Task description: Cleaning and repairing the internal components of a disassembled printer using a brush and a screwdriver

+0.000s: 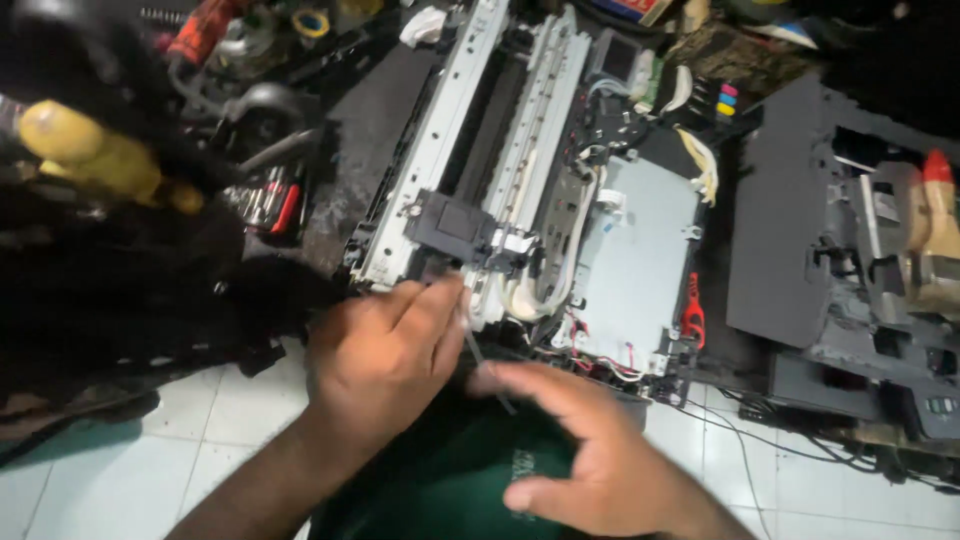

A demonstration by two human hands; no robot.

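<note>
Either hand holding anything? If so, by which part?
The left hand pinches the upper end of a thin dark rod at the opened printer. The right hand looks empty.

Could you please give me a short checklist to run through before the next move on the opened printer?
1. Left hand on the work: ok, its fingertips sit at the black carriage on the printer's near edge.
2. Thin dark tool in its grip: cannot tell, motion blur hides how it is held.
3. Right hand free: ok, open and flat over the green cloth.
4. White tube bundle unpinched: ok, it loops clear of both hands.
5. Metal plate uncovered: ok, nothing lies on it.
6. Cables on the tiled floor: not ok, they trail loose beside the printer.
</note>
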